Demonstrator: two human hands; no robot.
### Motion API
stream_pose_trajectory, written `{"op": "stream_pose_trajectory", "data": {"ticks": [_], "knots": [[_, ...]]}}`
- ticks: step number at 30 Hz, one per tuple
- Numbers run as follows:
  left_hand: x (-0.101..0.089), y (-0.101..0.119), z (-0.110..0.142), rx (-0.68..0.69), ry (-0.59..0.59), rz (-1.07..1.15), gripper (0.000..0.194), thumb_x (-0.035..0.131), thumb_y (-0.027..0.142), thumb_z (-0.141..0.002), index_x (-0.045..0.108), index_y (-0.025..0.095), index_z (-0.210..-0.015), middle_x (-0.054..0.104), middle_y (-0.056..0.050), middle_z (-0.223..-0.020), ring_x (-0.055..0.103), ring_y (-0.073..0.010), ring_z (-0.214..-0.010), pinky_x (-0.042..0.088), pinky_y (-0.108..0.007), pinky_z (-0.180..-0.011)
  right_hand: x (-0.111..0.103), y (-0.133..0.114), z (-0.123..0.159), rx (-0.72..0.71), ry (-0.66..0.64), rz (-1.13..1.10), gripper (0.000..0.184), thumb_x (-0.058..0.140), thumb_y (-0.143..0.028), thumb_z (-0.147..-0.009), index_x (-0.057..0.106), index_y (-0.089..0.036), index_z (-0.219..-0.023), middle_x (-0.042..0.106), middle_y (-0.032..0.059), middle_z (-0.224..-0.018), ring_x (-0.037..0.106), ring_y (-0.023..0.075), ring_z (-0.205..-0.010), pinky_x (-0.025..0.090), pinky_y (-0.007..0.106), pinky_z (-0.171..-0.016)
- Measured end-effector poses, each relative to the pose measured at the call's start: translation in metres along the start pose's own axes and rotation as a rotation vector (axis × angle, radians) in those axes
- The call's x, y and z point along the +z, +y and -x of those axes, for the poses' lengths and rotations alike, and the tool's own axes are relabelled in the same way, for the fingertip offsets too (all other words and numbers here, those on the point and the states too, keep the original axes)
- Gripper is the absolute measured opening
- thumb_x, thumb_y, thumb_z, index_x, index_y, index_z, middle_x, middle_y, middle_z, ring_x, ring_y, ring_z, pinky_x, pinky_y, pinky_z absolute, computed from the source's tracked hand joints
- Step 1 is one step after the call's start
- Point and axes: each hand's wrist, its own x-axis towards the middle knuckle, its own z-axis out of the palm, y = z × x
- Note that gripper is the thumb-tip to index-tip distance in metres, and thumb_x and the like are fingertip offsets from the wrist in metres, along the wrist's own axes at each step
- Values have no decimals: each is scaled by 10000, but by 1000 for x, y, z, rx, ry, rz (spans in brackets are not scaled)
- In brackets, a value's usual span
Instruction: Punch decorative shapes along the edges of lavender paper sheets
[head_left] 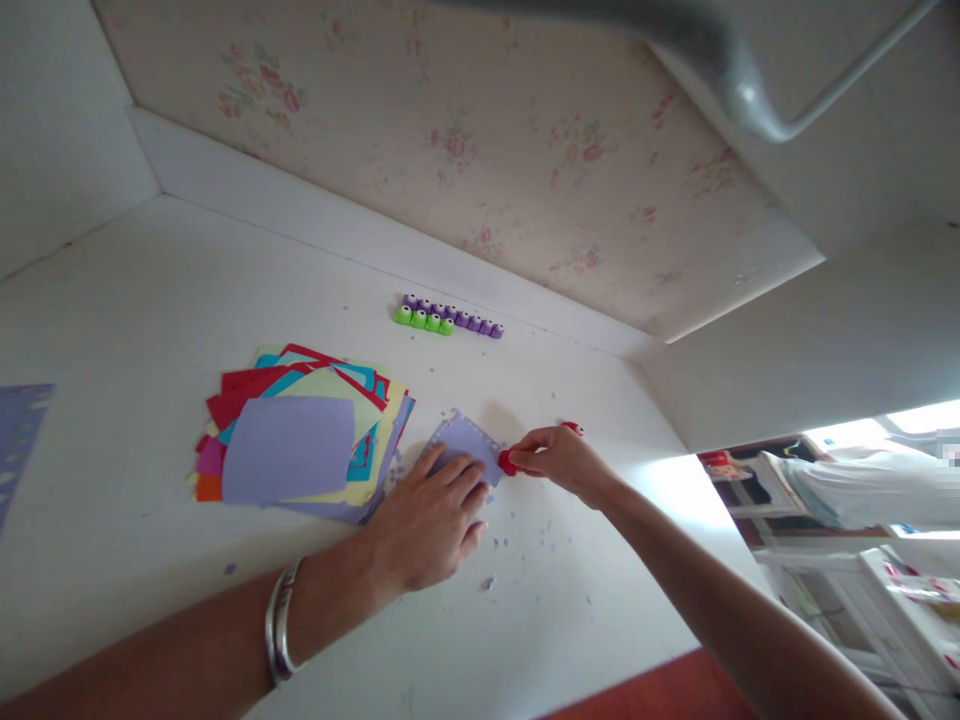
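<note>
A small sheet of purple paper (466, 437) with little holes along its edges lies on the white tabletop. My left hand (435, 515) rests flat on it, fingers spread, covering its lower left part. With its fingers closed, my right hand (559, 458) grips a small red paper punch (507, 462) at the sheet's right edge. The punch is partly hidden by the fingers. Just beyond that hand sits another red punch (573, 428), also partly covered. Tiny purple paper bits (544, 530) are scattered around the sheet.
A pile of coloured paper (289, 450) lies left of my left hand. Purple punches (463, 318) and green punches (420, 319) stand in rows near the back panel. Another punched purple sheet (22, 430) is at the far left. A grey metal bar (739, 90) hangs overhead.
</note>
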Motion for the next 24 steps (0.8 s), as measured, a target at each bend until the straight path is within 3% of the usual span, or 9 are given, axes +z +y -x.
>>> {"op": "stream_pose_trajectory", "data": {"ticks": [12, 16, 20, 24], "knots": [[0, 1, 0, -6, -2, 10, 340, 529, 386, -968, 598, 185, -1234, 586, -95, -1355, 472, -263, -1290, 184, -488, -1163, 1, -4, -1, 1, 16, 91, 160, 772, -351, -750, 770, -194, -717, 740, 47, -663, 636, 144, -591, 460, 235, -536], [0, 2, 0, -10, -8, 4, 320, 519, 381, -975, 605, 196, -1221, 584, -81, -1360, 473, -258, -1288, 184, -491, -1162, -4, 0, -3, -26, -28, 98, 151, 748, -348, -779, 774, -205, -739, 757, 49, -718, 670, 157, -655, 503, 249, -591], [-2, 3, 1, -18, 3, -13, 320, 523, 386, -974, 606, 209, -1228, 585, -71, -1361, 471, -254, -1290, 188, -485, -1161, -5, 7, -1, -51, -108, -66, 203, 722, -370, -817, 779, -220, -940, 782, 64, -904, 711, 173, -778, 568, 281, -705], [-2, 3, 1, -12, 1, -30, 333, 522, 396, -972, 605, 206, -1233, 582, -73, -1367, 472, -255, -1287, 193, -484, -1161, 1, 12, 10, -95, -23, -143, 363, 691, -386, -848, 698, -214, -1167, 765, 87, -1061, 728, 184, -856, 593, 311, -764]]}}
